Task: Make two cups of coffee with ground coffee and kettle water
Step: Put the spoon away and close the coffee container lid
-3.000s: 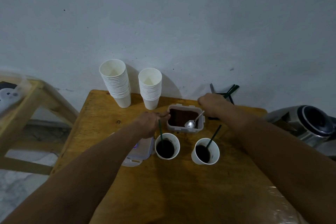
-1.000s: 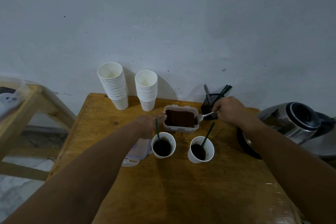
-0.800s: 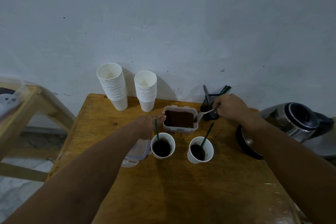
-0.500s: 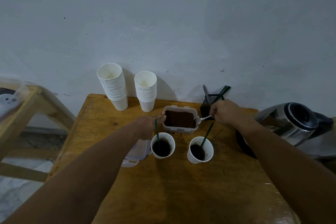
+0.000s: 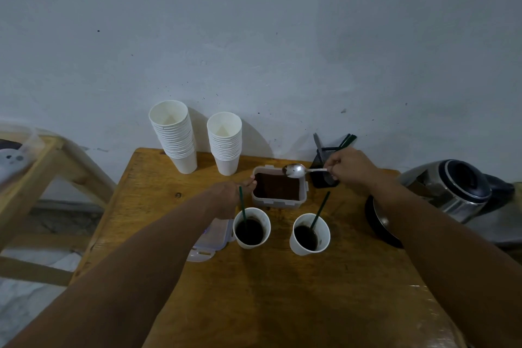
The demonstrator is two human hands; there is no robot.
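Two white paper cups of dark coffee stand on the wooden table (image 5: 282, 291), the left cup (image 5: 251, 228) and the right cup (image 5: 310, 234), each with a green stirrer in it. Behind them sits an open plastic container of ground coffee (image 5: 278, 189). My left hand (image 5: 227, 197) holds the container's left rim. My right hand (image 5: 348, 164) pinches the handle of a metal spoon (image 5: 295, 170), whose bowl hovers over the container's back right corner with coffee residue on it. A steel kettle (image 5: 449, 188) stands at the right.
Two stacks of white paper cups (image 5: 175, 135) (image 5: 225, 143) stand at the table's back by the wall. A black holder with green stirrers (image 5: 324, 167) sits behind my right hand. The container's lid (image 5: 209, 243) lies under my left forearm. A wooden frame (image 5: 42, 167) stands at the left.
My right hand has swung the spoon from beside the black holder back to the left. The spoon's bowl now hovers above the coffee container. My left hand has stayed on the rim.
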